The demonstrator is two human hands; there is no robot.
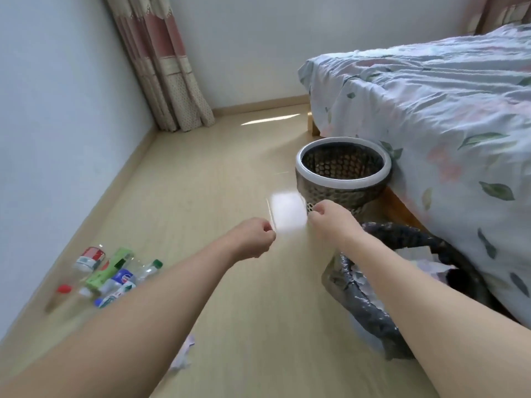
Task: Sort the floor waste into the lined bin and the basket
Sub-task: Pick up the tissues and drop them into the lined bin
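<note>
Both my hands hold a blurred white sheet of paper (287, 212) stretched between them over the floor. My left hand (253, 237) pinches its left edge and my right hand (330, 218) pinches its right edge. Just beyond the sheet stands the mesh basket (343, 183) with a white rim, against the bed. The bin lined with a black bag (370, 308) stands under my right forearm, with crumpled paper inside. Plastic bottles and a green pack (110, 272) lie in a heap on the floor at the left. A crumpled paper scrap (184, 357) lies on the floor under my left forearm.
A bed with a floral cover (445, 124) fills the right side, its wooden frame close behind the basket and bin. A wall runs along the left, with a curtain (166, 70) in the far corner. Wooden floor lies between the waste heap and the bins.
</note>
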